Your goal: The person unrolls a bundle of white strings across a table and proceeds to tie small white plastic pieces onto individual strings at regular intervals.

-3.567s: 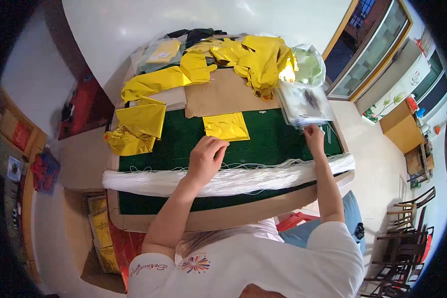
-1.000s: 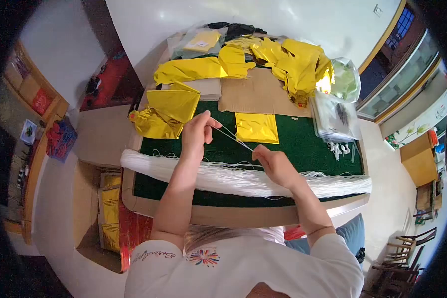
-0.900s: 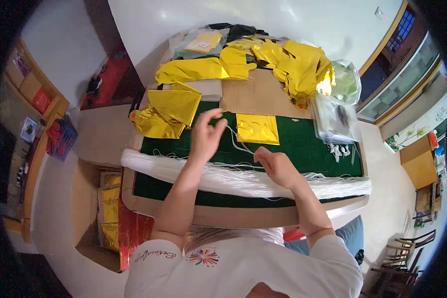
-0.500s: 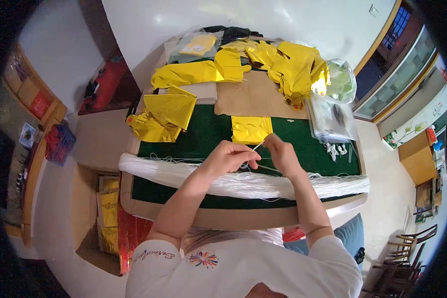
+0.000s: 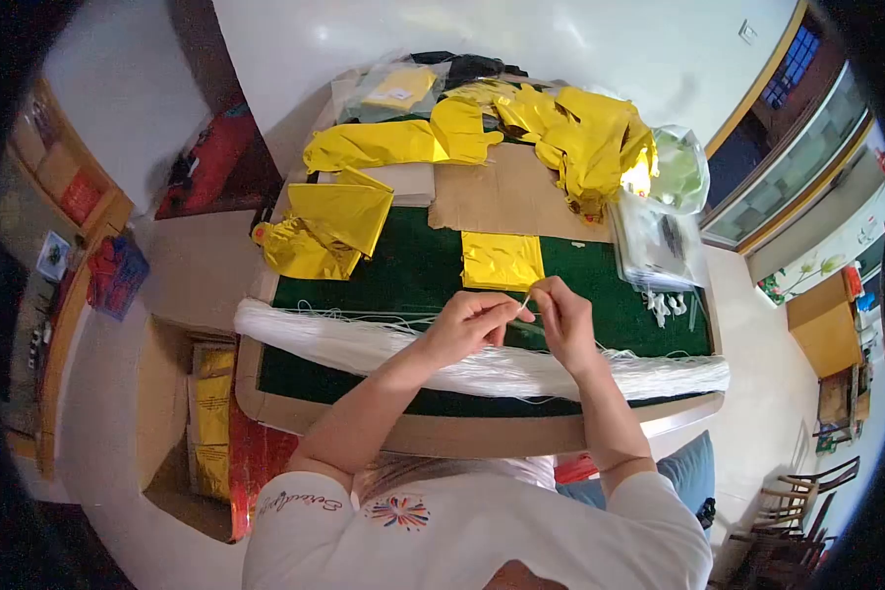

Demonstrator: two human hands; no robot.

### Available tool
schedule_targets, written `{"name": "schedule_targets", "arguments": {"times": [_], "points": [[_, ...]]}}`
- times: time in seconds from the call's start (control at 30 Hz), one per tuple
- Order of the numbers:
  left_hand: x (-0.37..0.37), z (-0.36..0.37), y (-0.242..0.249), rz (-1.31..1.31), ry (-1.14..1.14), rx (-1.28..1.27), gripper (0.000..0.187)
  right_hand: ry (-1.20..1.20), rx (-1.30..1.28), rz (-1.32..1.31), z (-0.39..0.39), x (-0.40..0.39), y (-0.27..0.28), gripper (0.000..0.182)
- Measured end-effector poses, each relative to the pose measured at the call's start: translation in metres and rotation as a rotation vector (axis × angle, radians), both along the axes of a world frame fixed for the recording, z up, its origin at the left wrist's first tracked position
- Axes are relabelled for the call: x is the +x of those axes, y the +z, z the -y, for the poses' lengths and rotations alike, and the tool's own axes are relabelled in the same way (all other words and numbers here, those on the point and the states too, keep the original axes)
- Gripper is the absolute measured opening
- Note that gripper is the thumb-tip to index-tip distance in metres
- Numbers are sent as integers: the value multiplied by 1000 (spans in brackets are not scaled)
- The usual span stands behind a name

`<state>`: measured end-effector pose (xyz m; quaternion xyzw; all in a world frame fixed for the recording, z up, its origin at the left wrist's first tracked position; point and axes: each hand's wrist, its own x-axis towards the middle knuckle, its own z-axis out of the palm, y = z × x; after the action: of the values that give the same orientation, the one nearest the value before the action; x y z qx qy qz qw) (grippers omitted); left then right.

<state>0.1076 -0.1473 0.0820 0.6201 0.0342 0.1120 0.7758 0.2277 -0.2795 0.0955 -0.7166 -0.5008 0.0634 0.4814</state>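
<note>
Both hands meet above the middle of the table, pinching a thin white string (image 5: 525,302). My left hand (image 5: 470,324) is closed, with thumb and forefinger on the string. Close beside it, my right hand (image 5: 564,320) is also closed on the string; its fingertips are partly hidden. Beneath my wrists a long bundle of white strings (image 5: 315,339) lies across the table near the front edge. Just beyond my fingers sits a folded gold foil packet (image 5: 501,260).
Gold foil sheets (image 5: 326,221) lie at the left, and more crumpled gold foil (image 5: 595,143) at the back right. Brown cardboard (image 5: 511,187) lies mid-table on the green surface. Clear plastic bags (image 5: 659,241) are stacked at right. An open carton (image 5: 172,423) stands on the floor.
My two hands have come closer together, and the right hand has moved slightly down. The string stretch between them is shorter. The view has shifted slightly.
</note>
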Motion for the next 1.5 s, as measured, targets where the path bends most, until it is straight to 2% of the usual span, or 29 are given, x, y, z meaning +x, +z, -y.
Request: {"name": "schedule_targets", "arguments": {"times": [0.1, 0.2, 0.23, 0.3, 0.37, 0.47, 0.5, 0.57, 0.6, 0.67, 0.73, 0.77, 0.83, 0.87, 0.9, 0.97, 1.03, 1.07, 1.1, 1.13, 1.17, 1.2, 1.27, 1.33, 1.37, 1.4, 1.43, 1.47, 1.5], "points": [[-5, -12, -1, -9, -135, 95, 26, 41, 7, 19, -7, -7, -10, 7], [-5, -21, -1, 256, -18, -268, 28, 121, -47, 88, -11, -18, -22, 5], [-5, -28, 3, 223, 66, -178, 27, 217, 24, 118, -15, -23, -25, 9], [-5, -35, 3, 131, 307, 119, 26, 361, -122, 175, -15, -33, -28, 12], [-3, -37, -2, 12, 243, 164, 23, 425, -102, 164, -9, -39, -14, 15], [2, -26, -11, 114, 98, 105, 23, 357, 210, 311, 4, -24, 8, 12], [-1, -20, -5, -5, 68, 97, 25, 214, 179, 274, 6, -19, 10, 11], [-7, -14, 8, -2, -47, 94, 26, -51, 140, 212, 5, -12, 14, 8], [-9, -13, 14, 3, -156, 90, 27, -75, 122, 174, 1, -8, 11, 8], [-12, -12, 15, -32, -216, 87, 27, -72, 64, 130, -6, -2, -7, 12], [-10, -15, 6, 2, -186, -58, 27, 83, -118, 198, -12, -6, -17, 14], [-10, -17, 3, 50, -88, -167, 26, 204, -146, 112, -10, -13, -20, 16], [-5, -20, 9, -3, 160, 75, 25, 354, -254, 259, -9, -29, -22, 25], [15, -22, -29, 296, 354, 233, 23, 348, -209, 222, -9, -37, -18, 23], [11, -22, -26, 293, 358, 234, 23, 301, -81, 263, -6, -36, -11, 19], [0, -20, -8, 35, 77, 79, 23, 131, 170, 286, -3, -27, -2, 13], [-8, -17, 8, -37, 18, 133, 25, -28, 89, 142, 1, -19, 9, 12], [-9, -15, 12, -46, -83, 89, 26, -47, 140, 165, -5, -16, 1, 19], [-10, -14, 13, -53, -184, 44, 27, 14, 133, 204, -9, -16, -8, 16], [-9, -16, 8, -51, -140, 1, 27, 76, 126, 242, -13, -17, -15, 14], [-7, -19, 2, 5, -73, -70, 27, 117, -48, 191, -12, -22, -20, 8], [-5, -21, 1, 61, -4, -140, 27, 165, -67, 213, -13, -30, -23, 6], [-3, -24, 1, -11, 100, -88, 26, 244, -101, 241, -12, -39, -20, 6], [5, -23, -13, 139, 242, 315, 29, 200, 119, 259, -10, -35, -6, 7], [5, -20, -22, 93, 120, 157, 26, 132, 175, 284, -6, -25, -5, 7], [2, -18, -15, 92, 121, 154, 26, 56, 146, 246, -5, -19, -4, 8], [-4, -17, 0, 31, 2, 71, 26, -24, 117, 208, -5, -15, -3, 10], [-8, -16, 9, -30, -118, -12, 25, -56, 68, 177, -8, -12, -9, 13], [-9, -18, 10, -43, -103, -23, 26, 2, -18, 230, -11, -10, -14, 13]]}}
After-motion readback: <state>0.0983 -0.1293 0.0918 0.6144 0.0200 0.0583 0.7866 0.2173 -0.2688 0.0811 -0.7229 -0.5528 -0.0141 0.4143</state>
